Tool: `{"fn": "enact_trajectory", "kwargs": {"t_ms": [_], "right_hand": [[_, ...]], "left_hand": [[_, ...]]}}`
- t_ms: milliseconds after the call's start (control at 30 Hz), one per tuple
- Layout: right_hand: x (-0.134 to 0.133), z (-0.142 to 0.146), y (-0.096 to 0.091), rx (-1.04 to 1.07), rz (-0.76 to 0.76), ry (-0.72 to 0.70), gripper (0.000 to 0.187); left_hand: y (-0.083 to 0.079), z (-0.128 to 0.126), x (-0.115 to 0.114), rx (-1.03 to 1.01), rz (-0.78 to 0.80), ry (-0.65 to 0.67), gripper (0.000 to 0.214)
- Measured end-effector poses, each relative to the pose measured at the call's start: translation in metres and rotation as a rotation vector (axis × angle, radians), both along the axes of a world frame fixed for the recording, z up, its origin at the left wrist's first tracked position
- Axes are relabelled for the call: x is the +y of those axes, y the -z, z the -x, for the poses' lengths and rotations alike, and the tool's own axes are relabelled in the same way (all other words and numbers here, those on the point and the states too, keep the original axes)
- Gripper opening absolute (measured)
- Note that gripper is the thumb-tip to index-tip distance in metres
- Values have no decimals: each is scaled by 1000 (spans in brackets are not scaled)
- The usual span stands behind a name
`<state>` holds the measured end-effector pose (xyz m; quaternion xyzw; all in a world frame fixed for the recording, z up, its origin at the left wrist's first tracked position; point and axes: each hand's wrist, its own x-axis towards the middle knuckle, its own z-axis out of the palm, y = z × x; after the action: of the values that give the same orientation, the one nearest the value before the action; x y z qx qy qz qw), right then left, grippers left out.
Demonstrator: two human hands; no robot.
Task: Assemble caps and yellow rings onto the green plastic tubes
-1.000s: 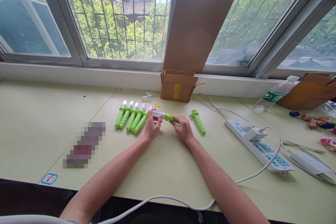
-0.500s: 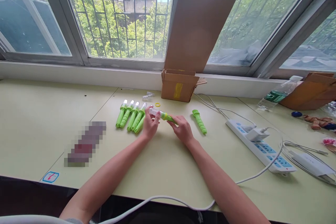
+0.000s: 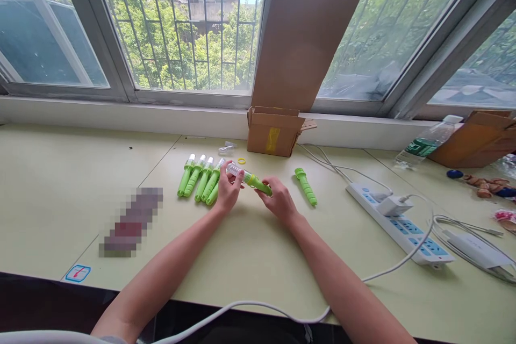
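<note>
Left grip (image 3: 229,193) is pinching the clear end of 1 green tube (image 3: 251,180) above the desk (image 3: 262,258), right grip (image 3: 279,199) is holding its tail, apparently bracing both ends for steadiness, while 5 similar tubes (image 3: 204,181) are lying beside left grip.

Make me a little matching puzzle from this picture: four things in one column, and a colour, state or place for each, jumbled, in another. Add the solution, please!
Things:
1. Small ring
2. Power strip
3. Rightmost clear-topped green stick
4. Plastic bottle

Descriptions:
A. Between the left hand and right hand, with fingers of both on it
B. Bears a green label
C. Plain yellow, lying near the cardboard box
D. Has a white adapter plugged in

Right pairs: 1-C, 2-D, 3-A, 4-B
</note>
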<state>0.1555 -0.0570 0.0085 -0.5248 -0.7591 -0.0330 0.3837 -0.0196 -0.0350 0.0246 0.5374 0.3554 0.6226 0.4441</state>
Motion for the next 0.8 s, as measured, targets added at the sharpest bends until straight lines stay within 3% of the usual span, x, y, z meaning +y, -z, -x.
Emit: {"fn": "enact_trajectory", "kwargs": {"t_ms": [300,600,800], "right_hand": [[-4,3,-2,-103,19,39,28],[-1,1,0,10,12,-44,21],[-4,3,-3,-88,15,37,22]], "left_hand": [[0,0,2,-37,30,0,57],[-1,2,0,-52,68,21,59],[0,2,1,-67,85,26,60]]}}
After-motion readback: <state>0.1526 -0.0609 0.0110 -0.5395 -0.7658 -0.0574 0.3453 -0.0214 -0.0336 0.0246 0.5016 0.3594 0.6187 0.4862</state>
